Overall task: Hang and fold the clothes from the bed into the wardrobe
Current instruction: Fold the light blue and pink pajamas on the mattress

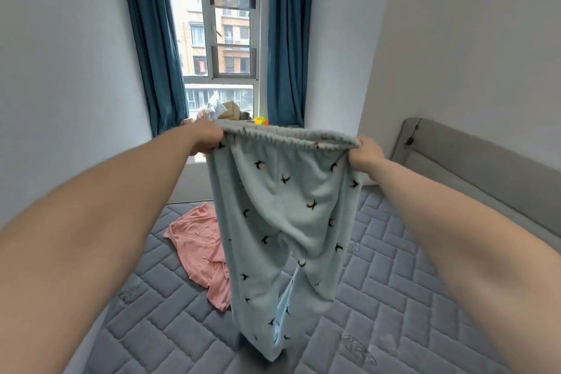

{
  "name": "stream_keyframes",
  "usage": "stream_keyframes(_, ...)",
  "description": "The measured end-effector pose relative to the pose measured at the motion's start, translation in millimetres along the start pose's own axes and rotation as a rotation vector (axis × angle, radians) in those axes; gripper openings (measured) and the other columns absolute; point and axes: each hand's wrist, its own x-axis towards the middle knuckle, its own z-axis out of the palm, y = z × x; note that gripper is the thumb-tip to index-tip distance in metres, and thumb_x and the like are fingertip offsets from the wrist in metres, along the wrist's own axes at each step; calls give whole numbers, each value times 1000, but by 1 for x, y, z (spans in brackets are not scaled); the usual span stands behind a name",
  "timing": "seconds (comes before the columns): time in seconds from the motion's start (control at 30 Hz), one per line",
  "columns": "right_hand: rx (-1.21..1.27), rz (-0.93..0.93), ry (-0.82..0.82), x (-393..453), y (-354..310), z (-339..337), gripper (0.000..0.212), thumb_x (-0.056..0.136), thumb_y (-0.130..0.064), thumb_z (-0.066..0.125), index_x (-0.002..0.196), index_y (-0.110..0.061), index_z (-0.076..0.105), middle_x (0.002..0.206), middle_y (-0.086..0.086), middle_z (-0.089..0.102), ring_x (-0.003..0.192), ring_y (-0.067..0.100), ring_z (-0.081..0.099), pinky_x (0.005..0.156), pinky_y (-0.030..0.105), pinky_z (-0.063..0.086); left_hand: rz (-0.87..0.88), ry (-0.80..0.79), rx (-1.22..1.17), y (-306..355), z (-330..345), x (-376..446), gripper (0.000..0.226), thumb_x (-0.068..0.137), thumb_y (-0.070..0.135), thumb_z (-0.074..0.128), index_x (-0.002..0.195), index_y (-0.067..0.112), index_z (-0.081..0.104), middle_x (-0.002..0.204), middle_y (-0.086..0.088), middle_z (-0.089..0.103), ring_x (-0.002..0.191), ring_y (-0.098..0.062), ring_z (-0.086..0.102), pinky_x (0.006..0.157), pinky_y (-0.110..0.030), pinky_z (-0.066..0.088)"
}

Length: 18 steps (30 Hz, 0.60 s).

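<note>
I hold up a pair of pale blue fleece trousers (282, 222) printed with small dark birds, stretched by the elastic waistband. My left hand (205, 136) grips the waistband's left end and my right hand (365, 155) grips its right end. The legs hang down over the grey quilted mattress (394, 297), their cuffs near the bed surface. A pink shirt (200, 249) lies crumpled on the mattress behind the trousers, to the left, partly hidden by them. The wardrobe is not in view.
A grey padded headboard (473, 167) runs along the right wall. Straight ahead is a window (224, 30) with blue curtains (151, 39), and a cluttered sill with boxes (230, 111) below it. White walls close in on both sides.
</note>
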Motion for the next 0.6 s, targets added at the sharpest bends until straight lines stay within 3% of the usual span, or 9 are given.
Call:
stream_keyframes(0.03,52,-31,69,13,-15,-14,28,95,1,43,112,-1,66,108,14,64,96,30,59,76,38,45,42,89,32,23,-14,1,15,95,1,44,105,-1,54,99,-19,53,74,-28,53,53,-33,50)
stream_keyframes(0.07,99,-66,137,22,-32,-30,29,95,2,41,111,-2,65,106,14,64,95,29,57,78,39,45,82,166,60,44,-28,2,16,96,2,44,107,-1,55,98,-18,52,71,-27,49,51,-32,43)
stream_keyframes(0.17,209,-165,329,51,-79,-78,31,92,3,40,111,-2,64,108,16,67,97,30,60,82,41,49,216,385,-55,106,-70,-1,36,100,11,42,133,4,55,116,-14,57,98,-31,57,75,-34,45)
stream_keyframes(0.27,246,-246,440,69,-114,-123,34,86,6,40,112,2,63,111,23,67,103,37,63,80,41,50,390,520,-118,154,-105,-8,37,100,12,42,134,10,57,129,-12,61,115,-32,58,87,-33,47)
stream_keyframes(0.33,251,-291,491,74,-126,-143,36,81,6,40,109,2,62,114,22,67,109,35,63,84,41,51,479,549,-117,172,-121,-13,31,97,10,42,125,13,56,123,-9,59,109,-27,56,87,-32,46)
stream_keyframes(0.43,229,-350,501,69,-124,-150,41,77,6,41,112,1,62,126,18,62,119,31,58,96,39,48,571,565,-89,171,-131,-21,21,93,8,44,109,19,52,110,-6,56,98,-23,51,75,-28,42)
stream_keyframes(0.53,147,-337,426,51,-96,-124,50,85,3,45,133,-2,58,144,16,51,135,32,46,113,36,36,599,512,11,138,-117,-25,16,92,6,47,105,9,56,101,-9,56,91,-25,51,69,-31,40)
stream_keyframes(0.6,92,-301,341,34,-64,-90,51,91,-1,48,142,-3,53,149,15,47,139,32,41,115,34,31,587,431,96,102,-93,-29,12,91,7,49,99,3,57,93,-11,55,84,-26,50,64,-33,38)
